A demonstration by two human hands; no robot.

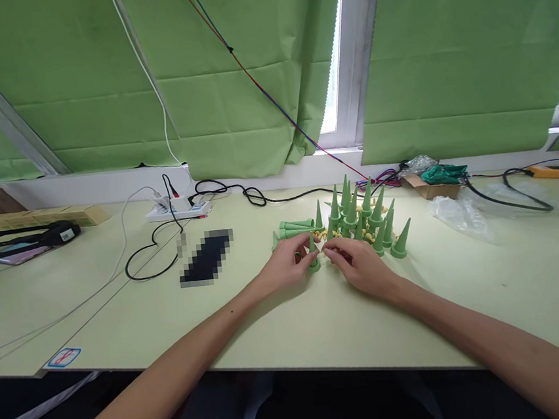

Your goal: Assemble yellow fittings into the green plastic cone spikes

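In the head view my left hand (pixel 288 261) has its fingers closed around a small green cone (pixel 315 266) that stands upright on its round base. Beside it, my right hand (pixel 358 261) is pinched, its fingertips close to the cone; whatever lies between them is too small to make out. Just beyond the hands, several more green cones (pixel 400 244) stand in a cluster. Small yellow pieces (pixel 377 208) lie scattered among them. Nested green cones (pixel 296 231) rest on their side behind my left hand.
On the left are a dark pixelated phone-like object (pixel 208 259), a white power strip (pixel 180 209) and looping cables. A cardboard box (pixel 433 187) with a green bag and clear plastic wrap (pixel 461 215) sits at the right. The table's front edge runs below my forearms.
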